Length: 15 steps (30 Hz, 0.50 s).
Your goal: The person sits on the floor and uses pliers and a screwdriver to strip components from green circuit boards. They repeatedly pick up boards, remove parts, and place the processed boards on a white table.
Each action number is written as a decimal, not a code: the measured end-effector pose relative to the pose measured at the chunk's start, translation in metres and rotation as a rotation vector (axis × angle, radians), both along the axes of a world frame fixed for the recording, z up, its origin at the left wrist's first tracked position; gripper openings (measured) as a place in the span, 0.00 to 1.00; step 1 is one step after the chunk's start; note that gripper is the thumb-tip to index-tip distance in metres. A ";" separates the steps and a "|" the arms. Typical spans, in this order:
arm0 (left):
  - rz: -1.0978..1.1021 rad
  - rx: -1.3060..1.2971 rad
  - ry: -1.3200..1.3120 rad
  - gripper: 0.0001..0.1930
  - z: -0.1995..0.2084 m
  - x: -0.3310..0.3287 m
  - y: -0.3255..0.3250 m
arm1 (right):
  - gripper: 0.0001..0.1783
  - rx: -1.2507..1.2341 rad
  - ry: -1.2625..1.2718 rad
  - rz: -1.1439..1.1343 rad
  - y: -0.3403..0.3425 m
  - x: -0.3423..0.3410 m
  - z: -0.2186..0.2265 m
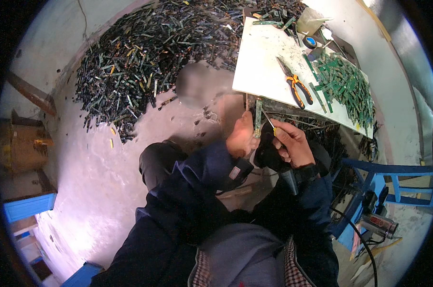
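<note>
I see the pale floor (102, 182) stretching widest, bare to the left of the left arm, its far side lost in the dark rim. Over it spreads a heap of dark strips (154, 57), cut off at the top; a round blurred patch hides the ground at its near edge. The white tabletop (264, 52) comes next, slanting away on the right, with open room between its left edge and the tools; what lies beneath it is too dark for me to sort out. A blue chair (384, 167) bounds the space right of the right arm. On the tabletop's right side, a pile of green strips (343, 79) reaches the edge. The left hand (243, 136) has its fingers closed on the lower end of one upright green strip, and the right hand (293, 143) grips a thin tool, leaving a narrow gap between them. Orange-handled pliers (295, 83) lie near the tabletop's front edge. The held strip (258, 115) stands just beside that edge. The thin tool (275, 130), yellow-handled, points at it; I cannot tell whether its tip touches.
</note>
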<state>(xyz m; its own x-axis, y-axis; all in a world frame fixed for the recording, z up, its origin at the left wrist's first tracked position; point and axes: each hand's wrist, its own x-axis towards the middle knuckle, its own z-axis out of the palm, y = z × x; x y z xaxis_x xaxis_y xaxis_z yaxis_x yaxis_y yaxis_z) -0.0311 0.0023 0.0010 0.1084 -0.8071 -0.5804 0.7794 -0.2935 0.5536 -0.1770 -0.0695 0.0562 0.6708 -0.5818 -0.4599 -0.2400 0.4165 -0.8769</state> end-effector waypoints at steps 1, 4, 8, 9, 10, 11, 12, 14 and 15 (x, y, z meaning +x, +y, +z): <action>0.013 -0.037 -0.018 0.23 0.006 0.000 0.002 | 0.16 -0.056 0.015 0.008 0.001 -0.001 -0.001; 0.000 0.057 -0.047 0.23 0.016 0.001 0.004 | 0.16 -0.043 -0.003 0.061 -0.003 -0.006 0.002; 0.010 -0.111 -0.180 0.24 0.023 0.005 0.017 | 0.17 0.229 -0.152 0.075 -0.011 -0.008 0.012; 0.027 -0.014 -0.139 0.24 0.031 0.004 0.015 | 0.17 0.275 -0.166 0.058 -0.011 -0.009 0.015; 0.043 0.084 -0.097 0.23 0.036 0.003 0.014 | 0.17 0.321 -0.181 0.086 -0.014 -0.012 0.014; 0.046 0.028 -0.129 0.22 0.037 0.003 0.017 | 0.17 0.366 -0.196 0.113 -0.020 -0.017 0.012; 0.036 -0.028 -0.196 0.22 0.036 0.004 0.019 | 0.17 0.412 -0.215 0.142 -0.024 -0.016 0.014; 0.013 -0.142 -0.327 0.22 0.028 0.006 0.021 | 0.18 0.219 -0.104 0.132 -0.024 -0.012 0.016; 0.025 -0.198 -0.303 0.22 0.021 0.009 0.022 | 0.18 0.131 -0.076 0.167 -0.024 -0.009 0.011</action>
<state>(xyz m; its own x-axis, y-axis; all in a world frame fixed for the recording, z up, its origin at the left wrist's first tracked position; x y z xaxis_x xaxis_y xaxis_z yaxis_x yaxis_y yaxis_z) -0.0220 0.0247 0.0218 0.2728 -0.8956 -0.3515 0.5771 -0.1400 0.8046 -0.1857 -0.0936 0.0670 0.7884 -0.3980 -0.4691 -0.2507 0.4883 -0.8359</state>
